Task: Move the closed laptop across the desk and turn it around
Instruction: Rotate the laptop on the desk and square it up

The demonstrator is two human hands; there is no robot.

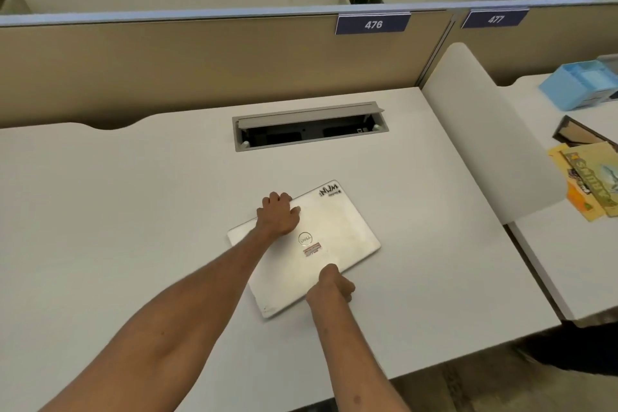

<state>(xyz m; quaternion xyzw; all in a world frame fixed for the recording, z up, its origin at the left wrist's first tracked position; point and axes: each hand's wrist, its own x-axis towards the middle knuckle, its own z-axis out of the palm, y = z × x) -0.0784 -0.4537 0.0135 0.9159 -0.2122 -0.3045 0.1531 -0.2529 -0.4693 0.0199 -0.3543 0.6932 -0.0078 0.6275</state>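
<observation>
Both hands grip the closed silver laptop [321,244], which lies flat and askew near the middle of the white desk [117,211], its corners pointing roughly toward the person and toward the partition. Left hand [279,214] lies over the far left edge of the lid, fingers curled down over that edge and thumb stretched out on top, so it clasps the edge. Right hand [331,284] holds the near right edge, thumb pressed on the lid and the other fingers tucked under or against the side; whether they reach beneath cannot be told. Round logo [305,239] at the lid's centre reads upside down from the person's side, with a small red-and-white sticker [311,249] just beside it and a black lettered sticker [329,191] at the far corner. Beyond the laptop, well apart, an open cable tray [309,127] is set into the desk, its flap raised. Behind it stands a beige partition [200,60] carrying a blue tag reading 476 [373,23]. On the neighbouring desk to the right lie a light blue box [580,82] and some yellow printed cards [588,177].
</observation>
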